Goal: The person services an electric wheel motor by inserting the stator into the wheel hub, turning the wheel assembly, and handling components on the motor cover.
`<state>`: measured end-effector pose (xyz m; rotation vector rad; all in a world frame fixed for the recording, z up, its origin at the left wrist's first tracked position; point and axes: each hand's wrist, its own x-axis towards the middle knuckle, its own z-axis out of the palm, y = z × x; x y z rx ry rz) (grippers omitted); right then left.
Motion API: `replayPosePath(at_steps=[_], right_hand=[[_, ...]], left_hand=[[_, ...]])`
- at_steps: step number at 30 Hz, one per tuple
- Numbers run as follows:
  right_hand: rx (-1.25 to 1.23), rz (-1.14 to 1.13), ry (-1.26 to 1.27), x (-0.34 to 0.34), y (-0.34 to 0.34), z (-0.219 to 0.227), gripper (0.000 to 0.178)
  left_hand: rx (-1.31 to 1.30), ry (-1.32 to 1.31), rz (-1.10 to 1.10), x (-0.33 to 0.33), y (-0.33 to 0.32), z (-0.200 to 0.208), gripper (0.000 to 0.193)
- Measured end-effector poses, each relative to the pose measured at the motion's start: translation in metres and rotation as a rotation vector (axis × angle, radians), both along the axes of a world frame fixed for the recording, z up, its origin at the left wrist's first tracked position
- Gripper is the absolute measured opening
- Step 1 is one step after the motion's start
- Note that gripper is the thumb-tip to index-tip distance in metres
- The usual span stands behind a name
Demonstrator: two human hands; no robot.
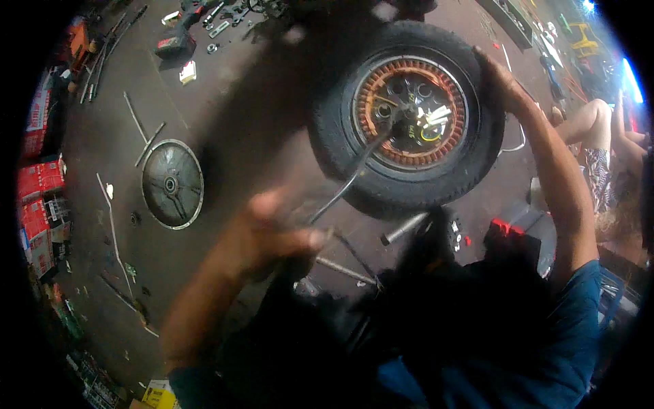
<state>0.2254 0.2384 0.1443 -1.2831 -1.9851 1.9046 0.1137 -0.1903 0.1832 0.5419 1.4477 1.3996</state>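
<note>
A black-tyred hub motor wheel [414, 193] stands before me, its open side showing a ring of copper windings [451, 141]. My right hand [501, 80] grips the tyre's right edge, some fingers hidden behind it. A dark cable [352, 178] runs from the hub's centre down to my left hand [272, 228]. Motion smears that hand, and its grip on the cable cannot be made out. White connectors [436, 117] lie against the wheel's dark inner plate. To the left, a round metal motor cover [158, 193] rests on the floor.
Metal rods [113, 228] lie at left, past the cover. Red boxes [41, 178] line the left side. A power tool [178, 42] and loose hand tools sit at the far left. Below the wheel is a metal tube [405, 229]. Another person [587, 129] sits at right.
</note>
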Motion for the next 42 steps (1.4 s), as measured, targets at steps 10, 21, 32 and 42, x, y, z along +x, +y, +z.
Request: replayPosePath(at_steps=[10, 21, 32, 42], right_hand=[[1.478, 0.383, -0.144, -0.003, -0.026, 0.011, 0.040], [0.626, 1.245, 0.196, -0.091, -0.265, 0.095, 0.028], [0.188, 2.003, -0.488, -0.093, -0.251, 0.160, 0.051], [-0.841, 1.393, -0.114, -0.136, -0.405, 0.008, 0.058]], left_hand=[[-0.335, 0.629, 0.235, -0.037, -0.048, -0.009, 0.029], [-0.083, 0.254, 0.382, -0.001, -0.064, 0.031, 0.026], [-0.726, 0.722, 1.064, -0.010, -0.222, -0.091, 0.028], [-0.027, 1.716, 0.570, -0.023, -0.172, -0.019, 0.017]])
